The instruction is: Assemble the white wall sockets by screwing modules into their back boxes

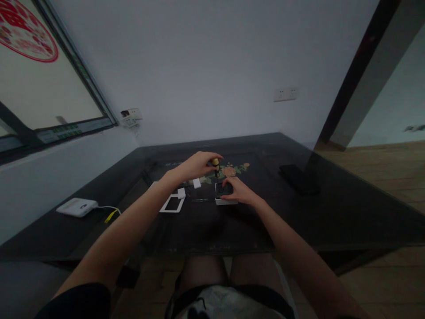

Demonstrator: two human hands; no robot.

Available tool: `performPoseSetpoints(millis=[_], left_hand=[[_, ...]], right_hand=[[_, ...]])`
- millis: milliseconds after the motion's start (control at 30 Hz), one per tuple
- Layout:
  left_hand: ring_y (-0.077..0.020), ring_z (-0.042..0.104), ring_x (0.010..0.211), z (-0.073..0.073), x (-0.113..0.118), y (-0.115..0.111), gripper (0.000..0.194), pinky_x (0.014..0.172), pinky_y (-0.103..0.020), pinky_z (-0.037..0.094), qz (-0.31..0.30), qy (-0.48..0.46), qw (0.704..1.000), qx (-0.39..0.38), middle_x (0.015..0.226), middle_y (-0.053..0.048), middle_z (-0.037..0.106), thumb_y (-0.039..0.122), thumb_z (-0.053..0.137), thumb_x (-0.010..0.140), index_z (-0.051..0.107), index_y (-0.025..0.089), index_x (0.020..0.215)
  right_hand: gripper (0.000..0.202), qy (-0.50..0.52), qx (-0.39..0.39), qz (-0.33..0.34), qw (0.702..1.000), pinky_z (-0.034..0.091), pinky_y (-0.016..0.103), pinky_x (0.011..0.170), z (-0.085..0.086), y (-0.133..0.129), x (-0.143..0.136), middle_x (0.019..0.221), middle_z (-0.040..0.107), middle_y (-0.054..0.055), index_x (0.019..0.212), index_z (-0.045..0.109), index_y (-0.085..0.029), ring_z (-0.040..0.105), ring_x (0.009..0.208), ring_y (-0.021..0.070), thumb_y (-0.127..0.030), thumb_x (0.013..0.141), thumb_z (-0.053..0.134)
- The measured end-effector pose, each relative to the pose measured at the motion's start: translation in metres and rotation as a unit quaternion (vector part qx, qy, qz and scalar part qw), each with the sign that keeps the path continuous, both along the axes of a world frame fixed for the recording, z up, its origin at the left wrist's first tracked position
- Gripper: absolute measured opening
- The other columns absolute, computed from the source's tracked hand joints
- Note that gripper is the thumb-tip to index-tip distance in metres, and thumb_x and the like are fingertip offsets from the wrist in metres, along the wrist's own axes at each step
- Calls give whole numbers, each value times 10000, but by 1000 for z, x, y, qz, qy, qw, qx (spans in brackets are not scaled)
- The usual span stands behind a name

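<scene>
My left hand point(202, 164) is closed around the top of a small yellow-and-black piece point(216, 162), held upright a little above the table. The piece is too small and dim for me to tell its kind. Just below it is a small white box point(226, 202) with a dark inside. My right hand point(238, 189) grips this box from the right, thumb near and fingers far, over its dark interior. Left of the box lie a white frame with a dark window point(173, 203) and small white pieces point(197, 183), point(181, 193).
The dark table point(206, 235) has a painted flower pattern point(229, 171) under my hands. At far left lies a white power bank point(77, 207) with a white cable and yellow tag point(110, 215). A flat black object point(299, 179) rests at right. A wall stands behind.
</scene>
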State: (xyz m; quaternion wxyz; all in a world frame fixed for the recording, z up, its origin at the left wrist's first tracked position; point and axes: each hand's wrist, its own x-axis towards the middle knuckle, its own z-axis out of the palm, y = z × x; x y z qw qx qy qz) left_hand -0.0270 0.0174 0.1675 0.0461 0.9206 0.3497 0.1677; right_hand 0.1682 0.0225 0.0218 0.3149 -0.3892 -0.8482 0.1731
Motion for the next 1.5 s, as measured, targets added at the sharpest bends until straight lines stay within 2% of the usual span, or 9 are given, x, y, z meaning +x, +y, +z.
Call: performPoseSetpoints(millis=[233,467,700,833,933,1000,1067,1167,1500], left_hand=[[-156,605,913,-5,2,-1,283,784,-265,447,9,-13,997,76,1051,-50,650,234,578,838,579,202,1119],[-176,576,772,-4,2,-5,290,650,-262,396,113,4,978,178,901,-35,631,478,563,832,600,214,947],[-152,537,665,-9,-20,8,267,629,-260,400,193,-148,956,163,714,-16,607,464,606,795,602,197,802],[-138,567,659,-41,-39,21,195,622,-251,458,230,-323,910,123,734,-8,614,386,602,802,598,196,845],[-135,597,658,-83,-44,33,147,599,-248,490,275,-440,854,37,763,-9,609,298,604,790,582,179,874],[-143,603,692,-112,-40,40,146,641,-260,500,302,-446,843,17,754,-5,600,220,645,741,576,170,859],[-156,608,760,-135,-32,43,173,705,-284,500,304,-412,859,21,796,-13,605,151,651,709,579,171,866],[-177,605,843,-154,-20,40,185,792,-321,487,273,-339,899,45,869,-36,618,100,635,706,593,175,871],[-226,589,1007,-166,-5,15,360,870,-341,461,224,-161,961,-31,1086,-89,604,110,598,757,574,221,1099]], right_hand=[[352,16,29,-4,999,409,375,865,1,1,2,998,601,76,913,547,-184,532,967,247,-341,664,740],[363,41,74,-9,996,403,396,890,4,2,4,1063,588,91,934,526,-193,517,1024,262,-327,669,736],[508,42,93,-5,995,373,426,961,-1,12,9,1179,560,113,1104,535,-191,483,1148,269,-360,669,735],[528,9,88,-32,996,357,459,985,-5,15,12,1207,561,120,1175,573,-213,464,1173,276,-365,694,729],[486,-4,84,-54,995,372,465,981,-6,16,15,1220,554,117,1158,604,-224,464,1163,274,-372,711,722],[472,-7,86,-64,994,374,469,983,-6,16,16,1213,558,115,1151,610,-226,468,1156,273,-382,718,716],[465,-8,88,-68,994,369,471,990,-6,17,17,1204,565,111,1146,611,-227,474,1151,272,-384,721,714],[481,-5,87,-70,994,366,470,994,-7,17,17,1205,567,112,1157,600,-227,472,1162,272,-385,717,716],[506,24,87,-81,993,357,469,995,-7,16,16,1205,579,120,1172,576,-220,486,1160,273,-353,708,725]])
